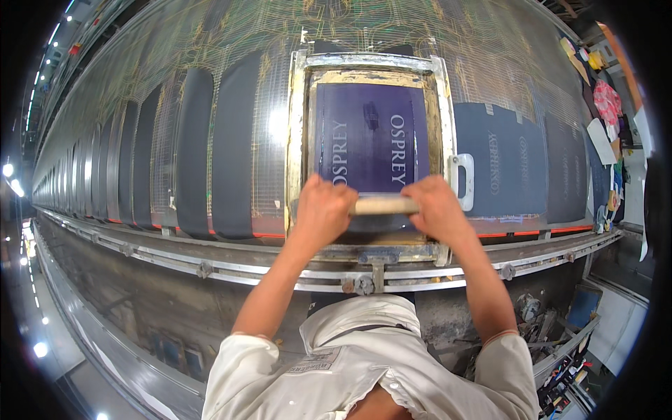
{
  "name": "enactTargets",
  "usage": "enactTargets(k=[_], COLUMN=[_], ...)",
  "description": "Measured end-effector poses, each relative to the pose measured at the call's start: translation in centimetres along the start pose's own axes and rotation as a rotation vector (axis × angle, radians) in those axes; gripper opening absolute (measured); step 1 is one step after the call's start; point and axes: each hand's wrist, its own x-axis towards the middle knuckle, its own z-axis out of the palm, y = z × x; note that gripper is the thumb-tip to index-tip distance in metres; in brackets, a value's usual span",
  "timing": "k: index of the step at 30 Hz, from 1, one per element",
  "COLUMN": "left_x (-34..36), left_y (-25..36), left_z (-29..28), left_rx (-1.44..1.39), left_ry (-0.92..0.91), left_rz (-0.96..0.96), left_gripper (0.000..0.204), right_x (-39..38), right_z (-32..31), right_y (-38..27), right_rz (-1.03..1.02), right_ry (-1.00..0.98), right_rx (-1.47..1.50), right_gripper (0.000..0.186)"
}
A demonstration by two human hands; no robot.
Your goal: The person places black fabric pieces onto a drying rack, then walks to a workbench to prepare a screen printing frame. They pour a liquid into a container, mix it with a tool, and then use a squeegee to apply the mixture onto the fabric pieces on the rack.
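Observation:
A screen printing frame (297, 133) with a purple mesh (367, 150) lies on the long table in front of me. Pale lettering runs up both sides of the mesh, with a dark smudge near its top middle. Across the frame's near part is a squeegee (383, 205) with a light wooden handle. My left hand (327, 208) is closed round the handle's left end, and my right hand (435, 205) grips its right end. The squeegee's blade is mostly hidden below the handle and hands. A white handle (462, 182) sticks out from the frame's right side.
Dark fabric pieces (234, 140) lie in a row along the table to the left. Right of the frame is a blue printed fabric piece (500, 161), with a darker one beyond. A metal rail (448, 281) with knobs follows the near edge. Cloths and rags (607, 105) hang at far right.

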Motion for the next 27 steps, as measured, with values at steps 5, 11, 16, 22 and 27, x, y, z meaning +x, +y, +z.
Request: enactTargets(k=[5, 11, 16, 22, 27], left_x=[-3.4, -3.9, -4.1, -6.4, -10.9], left_y=[2.7, 2.8, 2.8, 0.5, -8.6], left_z=[-0.4, -1.2, -1.0, -3.3, -8.6], left_rx=[0.008, 0.024, 0.081, -0.056, -0.011], left_ry=[0.1, 0.038, -0.033, 0.11, 0.061], left_rz=[-0.011, -0.035, -0.046, -0.078, -0.097], left_gripper=[0.028, 0.032, 0.032, 0.033, 0.036], right_x=[-3.0, -1.1, -2.3, 1.1, 7.4], right_z=[-1.0, -1.5, 2.5, -3.2, 5.2], right_y=[-2.5, 6.9, 11.6, 4.0, -1.9], right_rz=[0.053, 0.827, 0.709, 0.884, 0.653], right_ry=[0.007, 0.557, 0.621, 0.53, 0.683], right_rx=[0.105, 0.11, 0.254, 0.406, 0.372], right_gripper=[0.051, 0.035, 0.026, 0.018, 0.019])
